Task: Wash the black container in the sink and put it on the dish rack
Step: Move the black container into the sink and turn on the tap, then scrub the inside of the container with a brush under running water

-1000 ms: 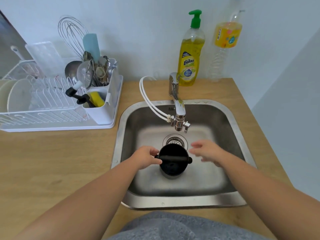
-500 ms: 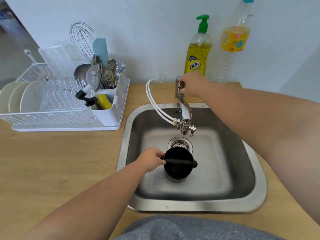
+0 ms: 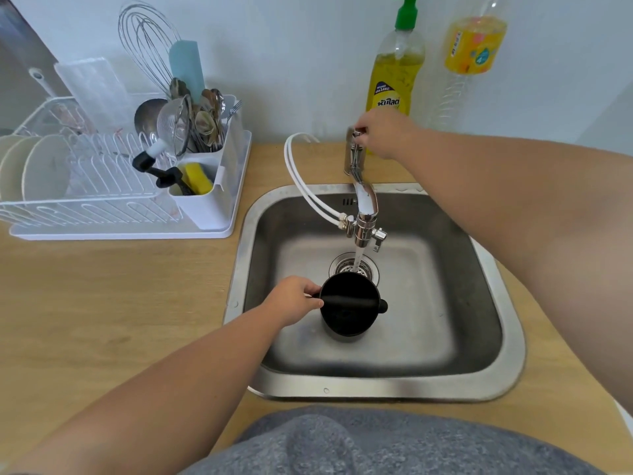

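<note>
The black container, a round cup with a black bar across its mouth, stands upright in the steel sink just in front of the drain. My left hand grips its left rim and the bar's end. My right hand is closed on the lever of the chrome faucet at the back of the sink. A thin stream of water falls from the spout onto the container's far rim. The white dish rack sits on the counter to the left.
The rack holds several white plates, a utensil caddy with a whisk, spoons and a yellow sponge. A yellow dish soap bottle and a clear bottle stand against the wall behind the faucet. White hoses loop from the spout.
My right hand left the container, reached up to the faucet lever and lifted it. Water now runs from the spout. My left hand kept its grip on the container.
</note>
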`<control>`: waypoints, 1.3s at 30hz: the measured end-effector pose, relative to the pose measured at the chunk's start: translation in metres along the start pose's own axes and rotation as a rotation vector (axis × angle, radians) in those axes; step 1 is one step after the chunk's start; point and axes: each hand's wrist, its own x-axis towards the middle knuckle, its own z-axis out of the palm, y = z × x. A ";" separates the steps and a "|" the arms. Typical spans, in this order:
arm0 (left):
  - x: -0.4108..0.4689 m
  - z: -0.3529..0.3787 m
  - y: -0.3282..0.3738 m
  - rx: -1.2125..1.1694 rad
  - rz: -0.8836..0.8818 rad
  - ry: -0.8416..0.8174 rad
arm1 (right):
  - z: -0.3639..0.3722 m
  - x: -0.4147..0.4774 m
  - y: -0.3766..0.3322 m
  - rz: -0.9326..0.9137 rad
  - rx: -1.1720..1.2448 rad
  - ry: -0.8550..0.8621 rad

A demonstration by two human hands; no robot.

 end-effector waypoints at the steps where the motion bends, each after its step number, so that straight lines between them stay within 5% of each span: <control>1: 0.000 0.000 0.000 0.011 0.003 -0.001 | -0.001 0.001 0.000 0.008 0.026 -0.003; 18: -0.011 -0.008 0.006 -0.045 -0.023 0.007 | -0.015 -0.016 -0.029 0.040 0.193 -0.061; 24: -0.047 -0.060 0.017 -0.177 0.048 0.254 | -0.030 -0.057 -0.057 -0.035 0.264 0.068; 34: -0.111 -0.190 0.011 -0.419 0.247 1.032 | -0.028 -0.083 -0.161 -0.179 0.498 0.030; 39: -0.095 -0.230 0.009 -0.227 0.264 0.891 | -0.008 -0.078 -0.198 -0.146 0.540 -0.118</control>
